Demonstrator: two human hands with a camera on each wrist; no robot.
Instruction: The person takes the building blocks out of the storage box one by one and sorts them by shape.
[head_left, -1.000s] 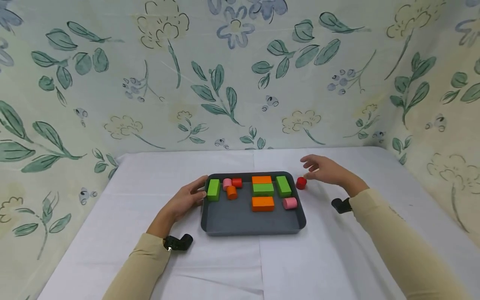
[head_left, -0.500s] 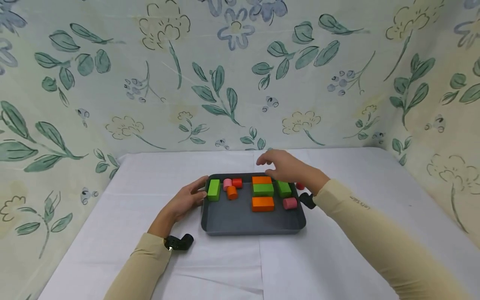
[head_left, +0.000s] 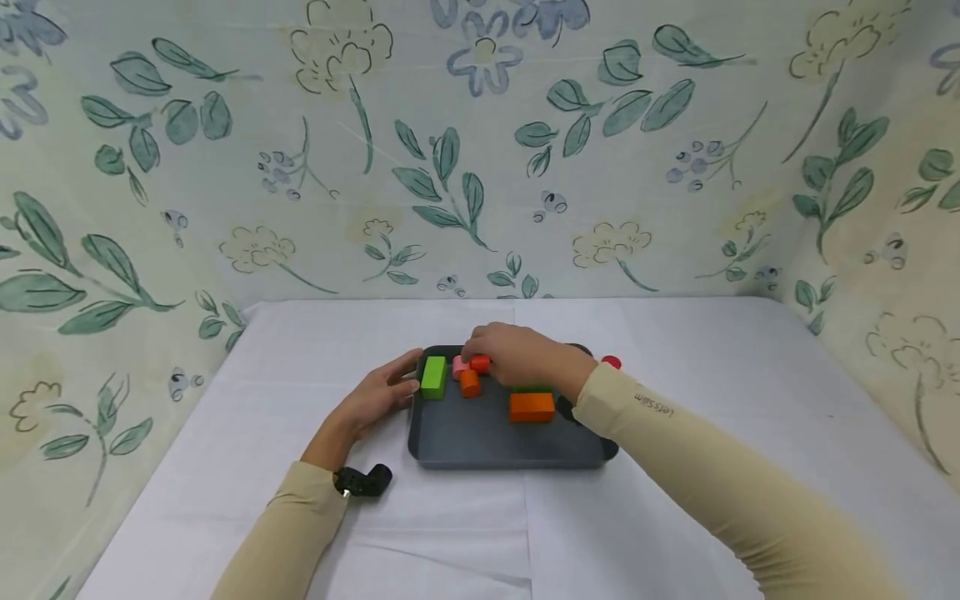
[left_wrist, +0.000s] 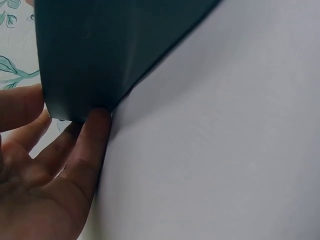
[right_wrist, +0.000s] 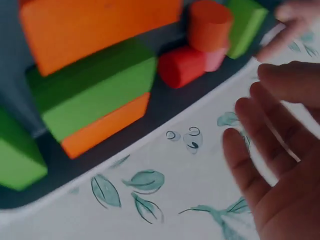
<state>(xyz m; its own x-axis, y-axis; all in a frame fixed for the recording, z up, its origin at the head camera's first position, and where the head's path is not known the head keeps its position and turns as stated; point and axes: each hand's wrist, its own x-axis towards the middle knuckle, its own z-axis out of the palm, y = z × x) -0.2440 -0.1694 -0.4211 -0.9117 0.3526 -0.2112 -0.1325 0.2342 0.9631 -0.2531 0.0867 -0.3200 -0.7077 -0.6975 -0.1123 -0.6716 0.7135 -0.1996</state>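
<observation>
Floral cloth [head_left: 337,208] backs my worktop [head_left: 465,533], left hand [head_left: 381,397] spread against the tray [head_left: 465,442], right hand [head_left: 517,354] loosely spread near its red cylinder [right_wrist: 176,69].

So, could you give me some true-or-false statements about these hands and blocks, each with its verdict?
1. The left hand touches the tray. True.
2. The right hand grips the tray. False: it is over the tray, holding nothing.
3. Every piece is inside the tray. False: a red cylinder sits outside.
4. A green block lies at the tray's end nearest the left hand. True.
5. The tray is yellow. False: it is dark grey.
</observation>
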